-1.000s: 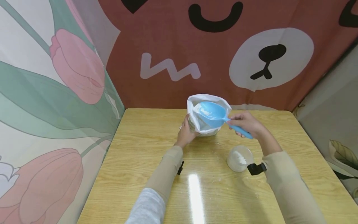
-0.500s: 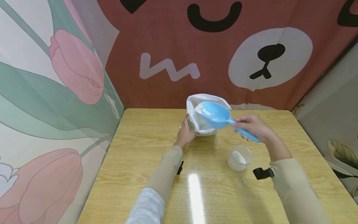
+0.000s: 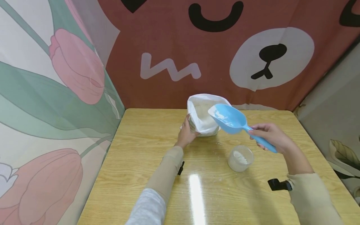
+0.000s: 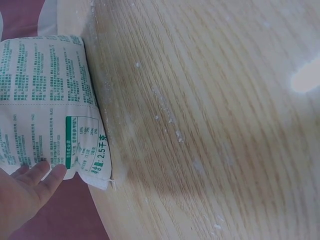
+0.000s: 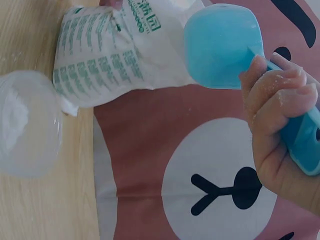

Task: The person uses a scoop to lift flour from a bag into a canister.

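My left hand [image 3: 187, 134] holds the near left side of a white flour bag [image 3: 206, 126], with several fingertips [image 4: 54, 177] against its green-printed face. The bag stands at the back of the table, its wide mouth showing pale powder inside. In my right hand [image 3: 271, 136] is the handle of a light blue scoop [image 3: 230, 118]. The scoop is held in the air at the right edge of the bag's mouth, white powder clinging to its bowl and tip. Powder also dusts the right fingers [image 5: 280, 85]. A clear round tub [image 3: 240, 158] partly filled with white powder sits on the table below the scoop.
The wooden table [image 3: 140, 156] carries scattered specks of powder between the bag and the tub. Behind it hangs a reddish-brown curtain [image 3: 168, 93] with a bear print. A floral curtain [image 3: 70, 125] borders the left side.
My right hand has drawn the scoop out of the bag's mouth, toward the right and nearer to me. My left hand and the bag have stayed in place; so has the tub.
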